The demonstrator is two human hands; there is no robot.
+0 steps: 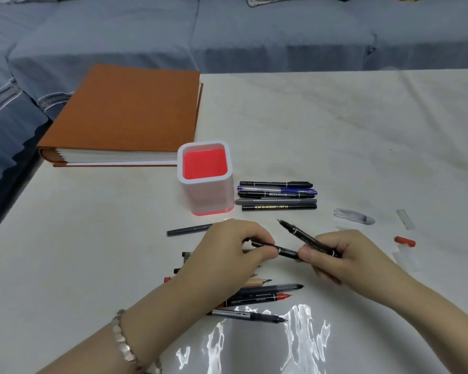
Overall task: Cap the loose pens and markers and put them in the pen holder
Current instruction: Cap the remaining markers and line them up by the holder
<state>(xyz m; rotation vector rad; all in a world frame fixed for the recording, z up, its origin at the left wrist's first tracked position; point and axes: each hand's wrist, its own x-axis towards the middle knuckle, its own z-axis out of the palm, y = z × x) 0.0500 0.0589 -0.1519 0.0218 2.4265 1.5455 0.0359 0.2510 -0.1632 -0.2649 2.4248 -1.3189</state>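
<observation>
1. Black marker (303,237) is in the right hand (343,255), pinched near its back end by thumb and fingers, with its bare tip pointing up and left, away from the person
2. The left hand (227,249) has its fingers curled round a second black piece (281,250) that lies almost level. I cannot tell whether it is a cap or another pen
3. The two long axes cross at an angle near the right fingertips rather than lining up. By my reckoning the marker's tip must swing round to face the left hand's piece end to end
4. The pen holder (211,195) stands empty beyond the hands, nearer the left one, with a row of capped pens (277,195) just beside it
5. Uncapped pens (265,294) lie under the left wrist
6. A clear cap (354,215) and a red cap (404,241) lie well out to the right
</observation>
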